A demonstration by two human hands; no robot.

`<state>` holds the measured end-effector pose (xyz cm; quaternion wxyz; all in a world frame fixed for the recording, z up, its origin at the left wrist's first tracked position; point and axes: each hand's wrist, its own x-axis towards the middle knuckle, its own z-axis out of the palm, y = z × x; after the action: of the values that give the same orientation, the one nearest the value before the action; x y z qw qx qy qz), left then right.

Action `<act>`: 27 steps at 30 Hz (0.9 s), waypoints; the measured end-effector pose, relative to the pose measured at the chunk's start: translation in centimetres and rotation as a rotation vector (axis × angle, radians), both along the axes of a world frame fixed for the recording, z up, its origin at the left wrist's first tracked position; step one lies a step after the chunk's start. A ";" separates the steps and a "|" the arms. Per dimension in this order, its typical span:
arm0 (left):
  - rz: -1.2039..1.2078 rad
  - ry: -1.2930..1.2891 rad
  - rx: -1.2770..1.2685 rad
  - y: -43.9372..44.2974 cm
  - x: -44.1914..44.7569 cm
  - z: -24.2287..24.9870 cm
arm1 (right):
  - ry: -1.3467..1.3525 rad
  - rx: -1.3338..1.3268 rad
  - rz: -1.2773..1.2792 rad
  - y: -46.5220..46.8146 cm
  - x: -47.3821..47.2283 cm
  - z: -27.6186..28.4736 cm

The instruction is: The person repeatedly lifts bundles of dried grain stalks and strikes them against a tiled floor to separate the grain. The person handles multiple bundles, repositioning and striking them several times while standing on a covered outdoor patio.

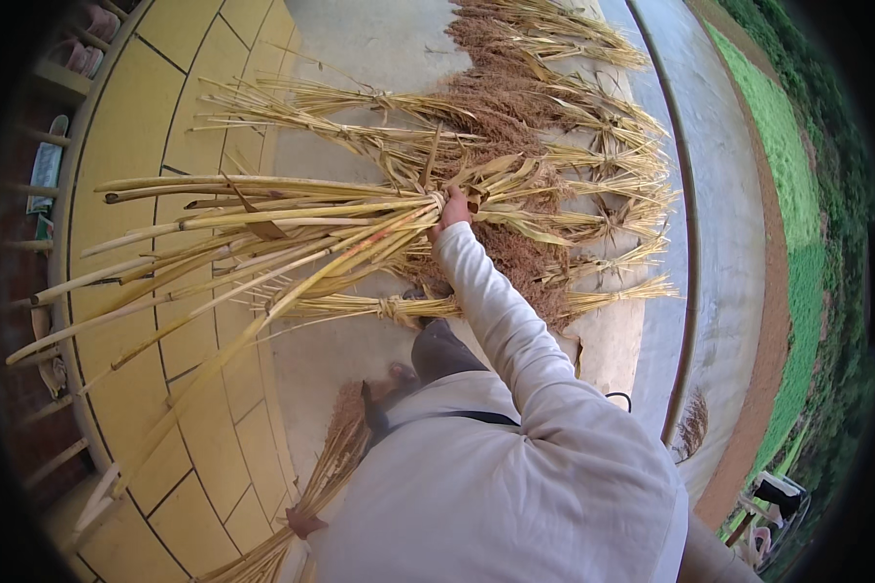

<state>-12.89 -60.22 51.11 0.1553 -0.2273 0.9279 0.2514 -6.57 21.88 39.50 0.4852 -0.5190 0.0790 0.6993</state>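
Note:
My right hand grips a large bundle of dry sorghum-like stalks at its bound neck. The thick cut ends fan out to the left, and dry leaves spread on the other side of the fist. Low at the left, my left hand is closed around a second bundle, whose reddish-brown seed heads point towards my feet. Beneath the right-hand bundle, tied bundles lie in rows on the concrete floor, their reddish-brown seed heads overlapping in the middle.
To the left runs a yellow tiled surface, with a row of balusters beyond. A long pole or pipe lines the floor's right side. Past it are a grey strip, brown soil and green plants.

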 end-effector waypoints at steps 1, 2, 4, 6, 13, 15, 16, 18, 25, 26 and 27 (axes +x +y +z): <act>-0.681 -0.098 -0.544 -1.7 1.1 0.7 | -0.013 0.003 0.003 0.3 -0.1 1.0; -0.582 -0.071 -0.501 -2.6 1.8 0.2 | -0.024 0.009 0.006 0.6 -0.3 2.0; -0.386 -0.021 -0.413 -3.3 2.9 0.0 | -0.103 0.026 -0.018 1.7 -1.7 4.1; -0.500 0.217 -0.430 -2.3 3.1 -0.5 | -0.045 0.092 -0.024 3.7 -3.7 6.3; 0.201 0.136 0.185 7.1 0.3 0.1 | -0.107 0.371 -0.158 15.8 -12.1 14.8; 0.014 0.155 0.219 10.1 0.1 0.6 | -0.158 0.363 0.000 21.6 -14.7 18.3; -0.038 0.156 0.245 11.7 -0.2 1.0 | -0.154 0.384 0.133 23.7 -14.9 19.4; 0.058 0.184 0.428 15.6 -1.0 1.4 | -0.404 0.398 0.359 26.2 -16.3 20.8; 0.034 0.134 0.669 30.7 -3.6 5.0 | -0.646 1.033 0.862 8.9 -19.7 14.4; -0.057 0.118 0.616 32.5 -4.4 6.0 | -0.517 1.014 1.059 4.8 -18.8 13.3; -0.051 0.122 0.612 34.4 -5.2 6.8 | -0.457 1.019 1.270 0.9 -17.4 12.4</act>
<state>-18.09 -25.81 57.89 0.1666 -0.1309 0.8222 0.5283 -24.01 22.77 51.87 0.1787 -0.3112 -0.6528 0.6671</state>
